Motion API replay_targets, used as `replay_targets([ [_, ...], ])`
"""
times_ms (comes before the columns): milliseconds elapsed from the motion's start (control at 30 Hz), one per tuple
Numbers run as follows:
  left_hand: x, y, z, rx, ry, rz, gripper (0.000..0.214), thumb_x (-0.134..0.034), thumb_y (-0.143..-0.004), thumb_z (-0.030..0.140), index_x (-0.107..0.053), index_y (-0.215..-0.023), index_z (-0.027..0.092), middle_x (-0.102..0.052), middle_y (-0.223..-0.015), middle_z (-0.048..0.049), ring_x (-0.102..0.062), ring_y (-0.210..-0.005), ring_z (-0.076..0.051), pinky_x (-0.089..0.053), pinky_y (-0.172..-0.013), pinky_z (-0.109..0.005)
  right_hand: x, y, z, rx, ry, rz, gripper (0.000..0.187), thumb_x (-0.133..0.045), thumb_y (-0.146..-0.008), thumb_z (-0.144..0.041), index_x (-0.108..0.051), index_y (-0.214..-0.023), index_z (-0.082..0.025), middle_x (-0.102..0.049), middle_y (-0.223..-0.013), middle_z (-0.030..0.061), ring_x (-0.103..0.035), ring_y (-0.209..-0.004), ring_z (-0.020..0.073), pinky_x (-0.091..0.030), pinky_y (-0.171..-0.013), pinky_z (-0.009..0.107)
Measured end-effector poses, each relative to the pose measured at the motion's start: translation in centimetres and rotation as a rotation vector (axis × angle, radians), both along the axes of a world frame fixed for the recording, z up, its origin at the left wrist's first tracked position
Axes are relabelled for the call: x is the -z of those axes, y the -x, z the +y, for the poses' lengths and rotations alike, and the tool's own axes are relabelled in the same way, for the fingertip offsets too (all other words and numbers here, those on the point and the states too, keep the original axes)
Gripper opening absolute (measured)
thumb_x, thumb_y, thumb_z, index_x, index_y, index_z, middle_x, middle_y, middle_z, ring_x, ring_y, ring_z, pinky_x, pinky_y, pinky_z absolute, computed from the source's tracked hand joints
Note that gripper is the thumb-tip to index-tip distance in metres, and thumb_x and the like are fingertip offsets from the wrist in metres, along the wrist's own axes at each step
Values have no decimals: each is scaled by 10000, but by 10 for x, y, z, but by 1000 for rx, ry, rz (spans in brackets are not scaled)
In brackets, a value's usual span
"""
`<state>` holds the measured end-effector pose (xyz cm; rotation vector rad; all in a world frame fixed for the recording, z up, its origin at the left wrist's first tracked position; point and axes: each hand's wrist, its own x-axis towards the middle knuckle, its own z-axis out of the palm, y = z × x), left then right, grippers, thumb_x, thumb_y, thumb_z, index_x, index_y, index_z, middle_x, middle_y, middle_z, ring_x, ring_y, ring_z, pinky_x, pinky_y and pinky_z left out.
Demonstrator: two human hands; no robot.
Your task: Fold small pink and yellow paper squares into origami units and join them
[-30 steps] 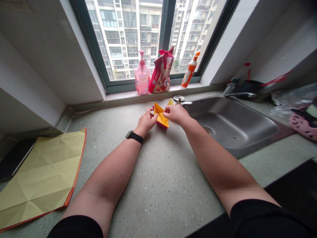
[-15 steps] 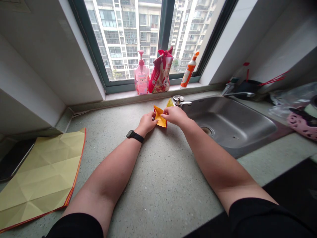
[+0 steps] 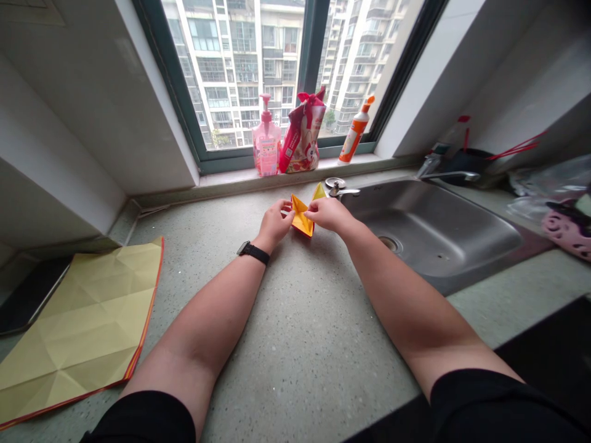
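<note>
A small piece of folded paper [image 3: 301, 225], orange-yellow inside with red outer edges, stands opened up like a little box on the counter. My left hand [image 3: 276, 223], with a dark watch at the wrist, has its thumb and fingers curled at the paper's left edge. The fingers of my right hand [image 3: 329, 213] are pinched on the right side of the paper, their tips by its inner fold. Just behind that hand a yellow pointed paper flap [image 3: 319, 191] sticks up; whether it belongs to the same piece is hidden.
Large creased yellow sheets [image 3: 99, 314] with red edges lie on the counter at left, over a dark tray [image 3: 28, 301]. A steel sink [image 3: 443, 227] is at right. On the sill stand a pink pump bottle [image 3: 266, 144], a red bag [image 3: 305, 135] and an orange bottle [image 3: 354, 132].
My left fingers have loosened slightly and shifted toward the paper's left edge. The paper has turned a little and its front edge looks more pointed. My right hand stays pinched on it.
</note>
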<state>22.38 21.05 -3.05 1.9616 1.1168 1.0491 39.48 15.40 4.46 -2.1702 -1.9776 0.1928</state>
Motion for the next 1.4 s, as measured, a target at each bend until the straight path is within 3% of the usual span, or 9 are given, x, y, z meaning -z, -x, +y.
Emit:
replay_targets([
  [233, 2, -2, -1, 37, -8, 6, 169, -698, -963, 123, -773, -1105, 173, -783, -1189, -89, -735, -860, -156, -624, -919, -316, 0, 3, -3, 44, 22, -93, 209, -677, -974, -345, -845, -966, -221, -836, -1001, 90, -726, -882, 228, -424, -655, 300],
  [467, -4, 1, 0, -40, 1, 1, 388, -489, -1101, 173, -632, -1458, 222, -769, -1229, -100, -744, -1010, -190, -596, -971, -335, -4, -9, 2, 72, -17, 116, 215, -673, -963, -331, -811, -882, -188, -795, -834, 62, -696, -746, 195, -426, -619, 273],
  [667, -2, 1, -4, -52, 25, 91, 519, -690, -1013, 218, -570, -1517, 199, -741, -1308, -151, -743, -980, -213, -583, -961, -357, -5, -28, 10, 195, 15, 355, 160, -693, -933, -274, -791, -853, -177, -765, -748, 46, -678, -647, 168, -439, -569, 251],
  [900, -3, 1, -11, 3, 16, 171, 444, -710, -971, 164, -655, -1408, 214, -795, -940, -48, -755, -920, -233, -561, -922, -342, -8, -28, 7, 259, -7, 401, 124, -731, -902, -255, -781, -826, -171, -718, -665, 29, -643, -585, 157, -443, -563, 252],
  [1100, -7, 2, -12, -22, 14, 118, 494, -700, -929, 107, -616, -1409, 186, -794, -917, -32, -757, -891, -210, -550, -863, -308, -19, -18, 0, 280, 18, 576, 164, -744, -891, -187, -703, -734, -166, -631, -591, 4, -534, -476, 117, -459, -529, 251],
  [1233, -10, 3, -11, -43, 21, 57, 497, -701, -911, 102, -603, -1391, 185, -790, -908, -18, -759, -878, -191, -545, -852, -293, -20, -21, -1, 277, 45, 712, 160, -785, -878, -208, -687, -758, -168, -656, -653, 14, -556, -499, 116, -480, -551, 257],
  [1400, -12, 3, -10, -36, 51, -14, 514, -717, -879, 103, -613, -1375, 186, -780, -877, 1, -754, -853, -182, -550, -848, -289, -15, -26, 2, 261, 57, 627, 129, -749, -897, -242, -724, -804, -155, -645, -639, 22, -543, -504, 127, -435, -516, 261],
])
